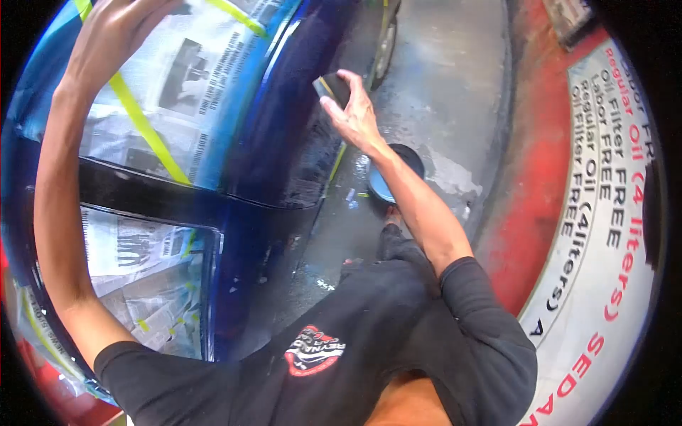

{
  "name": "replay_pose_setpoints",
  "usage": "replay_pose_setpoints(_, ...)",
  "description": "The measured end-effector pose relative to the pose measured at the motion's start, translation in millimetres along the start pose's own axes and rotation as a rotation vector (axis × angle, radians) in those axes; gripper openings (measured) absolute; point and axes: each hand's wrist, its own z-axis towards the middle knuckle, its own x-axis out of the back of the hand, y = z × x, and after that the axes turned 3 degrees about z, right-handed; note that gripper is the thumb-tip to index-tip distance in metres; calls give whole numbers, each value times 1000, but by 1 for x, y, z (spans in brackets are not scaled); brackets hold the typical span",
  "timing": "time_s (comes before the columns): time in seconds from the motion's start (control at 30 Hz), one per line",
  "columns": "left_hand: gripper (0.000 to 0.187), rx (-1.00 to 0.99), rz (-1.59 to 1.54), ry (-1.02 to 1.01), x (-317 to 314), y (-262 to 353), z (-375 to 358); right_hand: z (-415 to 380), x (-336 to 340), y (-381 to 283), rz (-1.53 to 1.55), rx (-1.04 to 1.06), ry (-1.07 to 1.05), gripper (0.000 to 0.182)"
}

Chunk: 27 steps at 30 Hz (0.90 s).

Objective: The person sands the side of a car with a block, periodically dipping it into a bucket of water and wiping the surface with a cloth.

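My right hand (353,117) grips a small dark sanding block (334,88) with a grey face and a thin yellowish line. The hand is raised just off the side of a dark blue car door (266,160). My left hand (117,28) is at the top left, over the car's window covered in newspaper (188,85). Its fingers look stretched out, partly cut off by the frame edge, and I see nothing held in them. Whether that palm touches the car cannot be made out. Yellow-green masking tape (145,126) runs across the newspaper.
On the wet grey floor (440,64) a dark round bucket (408,160) with something light blue in it stands below my right forearm, close to my foot. To the right is a red wall edge (529,213) with a white lettered sign (604,206). A second papered window (153,284) is nearer me.
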Motion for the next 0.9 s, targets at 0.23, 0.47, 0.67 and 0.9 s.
replay_pose_setpoints(0.23,61,-71,92,-121,-60,-72,-33,76,-68,-4,-90,-36,182,69)
replay_pose_setpoints(0.47,53,-46,136,-156,-74,-74,-44,114,-70,8,-216,114,245,65)
replay_pose_setpoints(0.67,60,-11,167,-353,-83,-79,-57,165,-60,8,-177,88,239,64)
replay_pose_setpoints(0.9,71,13,77,-504,-88,-44,-44,168,-59,3,-137,45,230,62)
